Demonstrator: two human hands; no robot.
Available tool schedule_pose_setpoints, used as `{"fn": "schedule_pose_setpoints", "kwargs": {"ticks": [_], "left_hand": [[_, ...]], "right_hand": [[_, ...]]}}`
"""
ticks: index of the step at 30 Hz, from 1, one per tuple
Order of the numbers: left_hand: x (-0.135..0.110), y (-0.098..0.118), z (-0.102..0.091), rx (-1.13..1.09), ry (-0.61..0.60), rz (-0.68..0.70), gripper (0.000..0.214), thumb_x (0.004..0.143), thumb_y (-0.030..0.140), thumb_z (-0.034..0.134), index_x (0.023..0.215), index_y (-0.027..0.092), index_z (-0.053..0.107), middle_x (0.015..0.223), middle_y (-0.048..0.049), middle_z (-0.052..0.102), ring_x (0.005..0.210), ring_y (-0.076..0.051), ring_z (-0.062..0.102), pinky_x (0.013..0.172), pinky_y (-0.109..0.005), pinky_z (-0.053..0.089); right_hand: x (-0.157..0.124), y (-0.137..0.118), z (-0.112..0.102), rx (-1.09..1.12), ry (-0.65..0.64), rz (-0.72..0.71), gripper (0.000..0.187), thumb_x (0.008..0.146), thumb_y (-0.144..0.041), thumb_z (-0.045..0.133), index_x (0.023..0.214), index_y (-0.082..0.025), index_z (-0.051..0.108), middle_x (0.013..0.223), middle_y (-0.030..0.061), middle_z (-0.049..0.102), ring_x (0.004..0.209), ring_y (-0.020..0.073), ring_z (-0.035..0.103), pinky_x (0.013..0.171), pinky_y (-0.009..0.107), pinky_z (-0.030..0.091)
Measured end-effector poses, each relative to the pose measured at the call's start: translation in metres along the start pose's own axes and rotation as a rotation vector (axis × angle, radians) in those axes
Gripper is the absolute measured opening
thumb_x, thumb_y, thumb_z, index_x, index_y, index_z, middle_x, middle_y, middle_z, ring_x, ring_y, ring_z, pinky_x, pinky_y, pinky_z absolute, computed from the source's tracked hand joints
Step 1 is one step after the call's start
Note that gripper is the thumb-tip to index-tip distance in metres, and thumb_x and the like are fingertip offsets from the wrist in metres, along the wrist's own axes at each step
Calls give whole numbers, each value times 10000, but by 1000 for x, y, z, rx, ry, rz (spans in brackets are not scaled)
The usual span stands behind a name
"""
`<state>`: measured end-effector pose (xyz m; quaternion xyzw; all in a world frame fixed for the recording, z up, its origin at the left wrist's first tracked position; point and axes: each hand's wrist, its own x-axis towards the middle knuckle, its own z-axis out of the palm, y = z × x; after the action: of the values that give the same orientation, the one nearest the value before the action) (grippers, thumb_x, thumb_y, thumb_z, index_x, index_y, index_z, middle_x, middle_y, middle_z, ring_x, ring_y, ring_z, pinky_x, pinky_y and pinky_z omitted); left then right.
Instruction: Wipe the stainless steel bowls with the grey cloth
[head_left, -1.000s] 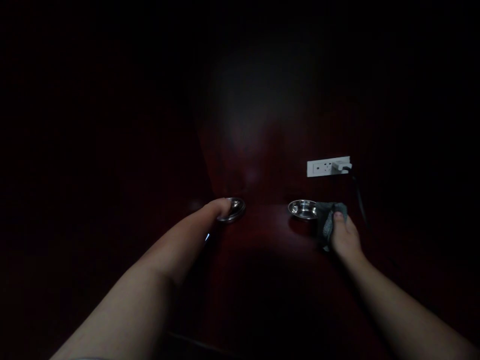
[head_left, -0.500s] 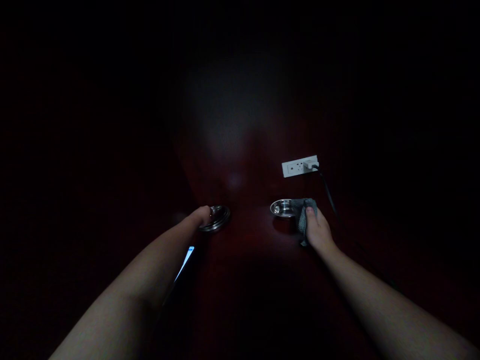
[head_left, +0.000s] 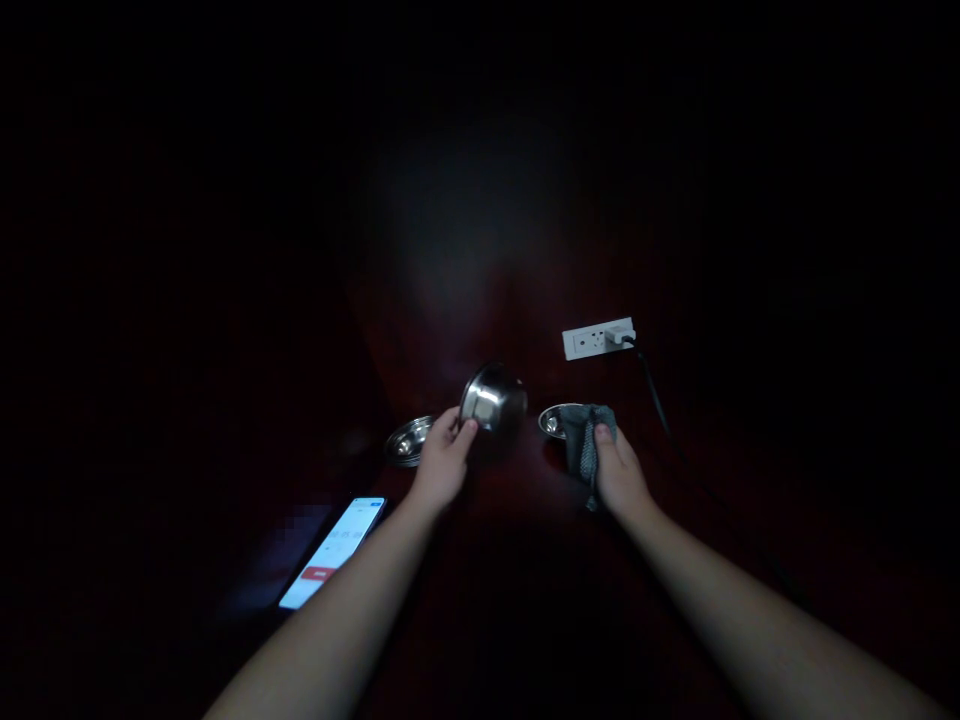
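My left hand (head_left: 442, 455) is closed on the rim of a shiny steel bowl (head_left: 491, 398), which is raised and tipped on its side. Behind that hand, to the left, sit stacked steel bowls (head_left: 407, 442), partly covered by the fingers. On the right, my right hand (head_left: 621, 470) grips a grey-green cloth (head_left: 585, 440), its thumb pressed on the fabric. Just behind the cloth is another steel bowl (head_left: 551, 422); the cloth hides much of it, and I cannot tell whether they touch.
A lit phone (head_left: 337, 545) lies left of my left forearm. At the back right is a white wall socket (head_left: 589, 342) holding a white plug (head_left: 619, 335), from which a dark cord (head_left: 654, 390) runs down. The dark red surface is mostly lost in darkness.
My left hand has lifted a bowl from the stack and moved right with it, uncovering more of the phone. The right hand with the cloth has shifted slightly left.
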<state>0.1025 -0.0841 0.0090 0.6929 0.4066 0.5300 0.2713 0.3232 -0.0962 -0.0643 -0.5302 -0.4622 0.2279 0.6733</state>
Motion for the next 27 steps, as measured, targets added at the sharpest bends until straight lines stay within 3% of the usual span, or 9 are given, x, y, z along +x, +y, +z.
{"fn": "schedule_pose_setpoints", "kwargs": {"ticks": [3, 6, 10, 14, 18, 21, 23, 24, 27], "left_hand": [[-30, 0, 33, -56, -98, 39, 241, 902, 359, 524, 1024, 180, 631, 990, -60, 684, 911, -186, 636, 817, -304, 498], [-44, -6, 44, 98, -165, 175, 212, 924, 307, 502, 1007, 191, 658, 1005, -68, 680, 946, -189, 619, 872, -326, 479], [-48, -18, 35, 268, -310, 359, 221, 933, 247, 476, 1034, 202, 667, 1010, -72, 680, 954, -189, 597, 880, -347, 471], [-50, -20, 20, 347, -547, 521, 275, 921, 208, 478, 1120, 228, 667, 994, -64, 673, 948, -185, 588, 902, -371, 462], [-53, -20, 7, 272, -470, 530, 248, 878, 245, 559, 1088, 254, 690, 1038, -74, 650, 1085, -217, 555, 981, -404, 427], [-57, -29, 9, 21, -186, 376, 561, 757, 377, 715, 1287, 257, 572, 1414, -112, 467, 1365, -315, 357, 1141, -500, 259], [-61, -37, 18, -361, -116, 125, 782, 760, 488, 692, 1442, 267, 381, 1520, -113, 358, 1410, -324, 313, 1149, -509, 254], [-63, -40, 24, -572, -157, -31, 795, 787, 551, 637, 1467, 279, 327, 1521, -111, 367, 1407, -325, 332, 1136, -519, 276], [-70, -46, 40, -960, -410, -414, 881, 760, 786, 460, 1408, 191, 424, 1497, -194, 396, 1358, -429, 377, 1015, -624, 366]], "right_hand": [[-6, -2, 7, 114, -41, 92, 567, 882, -619, 378, 1136, -196, 656, 1139, 84, 714, 1096, 259, 648, 995, 404, 470], [-7, -5, 8, 254, -29, 243, 504, 875, -598, 456, 1143, -224, 661, 1166, 46, 715, 1136, 235, 640, 1004, 347, 480], [-6, -19, 5, 412, -7, 500, 422, 904, -520, 489, 1150, -216, 650, 1139, 50, 733, 1103, 215, 664, 943, 318, 529], [-9, -34, 1, 530, -261, 727, 394, 926, -482, 468, 1044, -169, 676, 829, 86, 773, 838, 250, 737, 747, 364, 595], [-15, -35, -1, 440, -327, 801, 186, 885, -237, 563, 996, -123, 659, 642, 61, 735, 587, 202, 703, 609, 319, 585], [-21, -31, 2, 412, -371, 785, 153, 848, -176, 596, 978, -125, 660, 683, 63, 745, 567, 180, 690, 565, 291, 569], [-26, -31, 5, 404, -368, 758, 141, 847, -175, 597, 967, -133, 659, 699, 67, 747, 585, 185, 695, 571, 292, 566], [-28, -31, 7, 394, -368, 738, 165, 844, -182, 601, 994, -145, 658, 724, 66, 753, 603, 191, 701, 581, 298, 566], [-32, -29, 10, 311, -379, 639, 264, 842, -233, 599, 1097, -188, 650, 843, 59, 767, 709, 202, 717, 673, 312, 568]]}}
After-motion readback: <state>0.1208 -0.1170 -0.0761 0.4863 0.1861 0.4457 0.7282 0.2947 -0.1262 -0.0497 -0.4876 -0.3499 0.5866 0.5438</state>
